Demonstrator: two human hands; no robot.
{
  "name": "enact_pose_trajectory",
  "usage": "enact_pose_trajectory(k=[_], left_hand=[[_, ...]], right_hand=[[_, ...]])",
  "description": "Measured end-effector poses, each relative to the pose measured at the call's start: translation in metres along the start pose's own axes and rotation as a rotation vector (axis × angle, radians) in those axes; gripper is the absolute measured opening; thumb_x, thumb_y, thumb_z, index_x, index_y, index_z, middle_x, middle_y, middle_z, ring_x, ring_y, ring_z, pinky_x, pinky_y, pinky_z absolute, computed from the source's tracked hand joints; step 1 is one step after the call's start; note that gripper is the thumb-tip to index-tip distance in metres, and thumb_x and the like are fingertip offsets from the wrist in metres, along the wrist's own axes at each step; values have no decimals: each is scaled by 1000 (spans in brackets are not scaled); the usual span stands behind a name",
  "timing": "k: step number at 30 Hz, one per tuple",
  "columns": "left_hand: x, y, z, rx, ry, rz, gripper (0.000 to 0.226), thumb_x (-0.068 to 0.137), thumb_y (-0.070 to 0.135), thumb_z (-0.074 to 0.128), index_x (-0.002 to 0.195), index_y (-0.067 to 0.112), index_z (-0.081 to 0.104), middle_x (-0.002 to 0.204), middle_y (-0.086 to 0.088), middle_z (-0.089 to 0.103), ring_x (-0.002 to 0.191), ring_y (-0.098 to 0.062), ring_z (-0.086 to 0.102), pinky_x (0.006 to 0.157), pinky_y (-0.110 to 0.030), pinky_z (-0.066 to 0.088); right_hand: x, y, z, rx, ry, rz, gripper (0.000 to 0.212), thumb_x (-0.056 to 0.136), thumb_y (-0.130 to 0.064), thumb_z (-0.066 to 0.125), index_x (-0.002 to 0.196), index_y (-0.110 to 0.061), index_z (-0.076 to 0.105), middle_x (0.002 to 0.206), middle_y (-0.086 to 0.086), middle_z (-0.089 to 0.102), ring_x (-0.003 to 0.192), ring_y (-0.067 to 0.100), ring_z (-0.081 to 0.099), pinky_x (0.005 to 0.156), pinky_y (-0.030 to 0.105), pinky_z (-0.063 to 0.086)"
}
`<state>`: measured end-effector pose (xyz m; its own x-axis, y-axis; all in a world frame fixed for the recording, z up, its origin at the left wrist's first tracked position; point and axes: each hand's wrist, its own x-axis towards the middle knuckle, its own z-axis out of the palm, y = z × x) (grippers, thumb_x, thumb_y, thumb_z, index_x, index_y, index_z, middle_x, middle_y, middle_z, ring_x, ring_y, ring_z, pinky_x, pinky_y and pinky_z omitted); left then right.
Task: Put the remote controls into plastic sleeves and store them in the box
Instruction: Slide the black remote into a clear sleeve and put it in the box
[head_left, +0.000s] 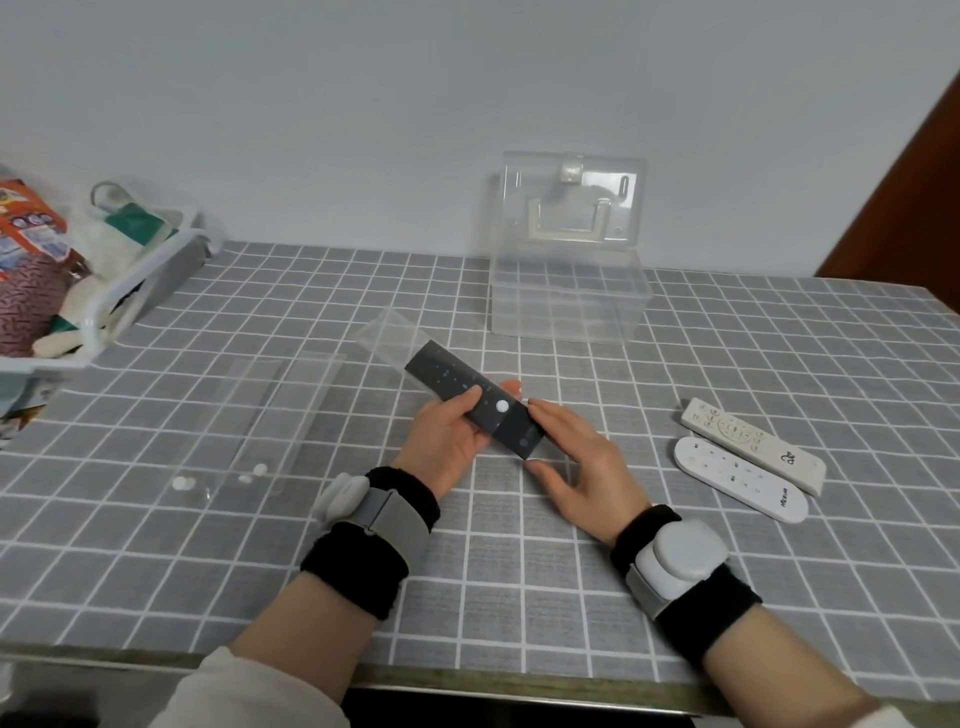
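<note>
On the tabletop (519, 597) the clear box (566, 306), lid up, stands upper centre-right. Spare sleeves (260, 415) lie left; two white remotes (748, 441) lie right, their printing unreadable. At centre the black remote (452, 376) points up-left, seemingly partway into its sleeve (387, 332). The left hand (447, 441) wraps its middle; the right hand (582, 467), nearer the box, has a thumb-and-forefinger grip on its near end.

table (493, 597) front edge: room to pass | back edge ctr: open box (569, 306) | back-left cnr: basket (130, 291) | right: white remotes (737, 475)
</note>
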<state>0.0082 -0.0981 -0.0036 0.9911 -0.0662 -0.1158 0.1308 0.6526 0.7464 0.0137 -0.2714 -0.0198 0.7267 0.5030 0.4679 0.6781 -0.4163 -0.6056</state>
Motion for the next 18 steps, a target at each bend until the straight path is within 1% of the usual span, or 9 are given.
enact_pose_trajectory(k=[2,4,7,9,11,13,16,18], left_hand=[[0,1,-1,-9,16,31,21,97,9,38,115,3,47,117,-20,62,105,-24,64,93,-39,52],[0,1,-1,1,23,62,24,97,9,38,119,3,46,114,-18,62,104,-22,64,91,-38,52],[-1,0,0,25,18,67,20,97,8,36,110,5,51,108,-15,63,101,-21,63,90,-39,52],[0,-1,0,28,18,51,19,97,7,36,107,6,52,107,-14,63,99,-21,64,86,-36,55],[1,-2,0,26,5,25,20,97,6,37,113,4,50,107,-15,64,97,-20,66,81,-34,58],[1,-3,1,41,-16,-3,23,97,6,37,118,3,47,107,-15,64,94,-19,68,78,-34,58],[0,-5,3,72,-47,-67,25,97,7,38,119,2,47,109,-16,63,96,-22,66,83,-35,57],[-1,-7,4,91,-62,-117,28,96,7,40,123,3,47,112,-15,62,100,-24,63,86,-34,55]], right_hand=[[1,-1,0,7,21,-23,47,83,-15,58,127,-6,47,128,0,47,121,-7,37,104,5,26],[1,-1,0,6,37,-24,43,83,-20,54,124,-5,51,125,2,49,118,-3,41,103,6,28],[1,2,1,13,54,-14,41,82,-21,56,121,-5,54,123,2,52,116,1,45,103,7,31],[0,4,1,17,58,-10,41,82,-22,57,119,-5,56,121,4,55,114,3,48,102,9,34],[0,5,1,23,70,-10,40,81,-22,59,117,-6,57,118,3,56,111,5,51,100,12,38],[0,5,1,35,95,-12,39,80,-22,60,116,-7,58,113,1,56,105,3,53,95,12,42],[-1,5,0,57,122,-2,39,79,-24,62,115,-9,58,105,-1,55,95,-5,53,85,9,46],[-1,5,0,59,109,19,42,80,-26,62,118,-10,56,102,-2,56,91,-2,54,83,10,47]])
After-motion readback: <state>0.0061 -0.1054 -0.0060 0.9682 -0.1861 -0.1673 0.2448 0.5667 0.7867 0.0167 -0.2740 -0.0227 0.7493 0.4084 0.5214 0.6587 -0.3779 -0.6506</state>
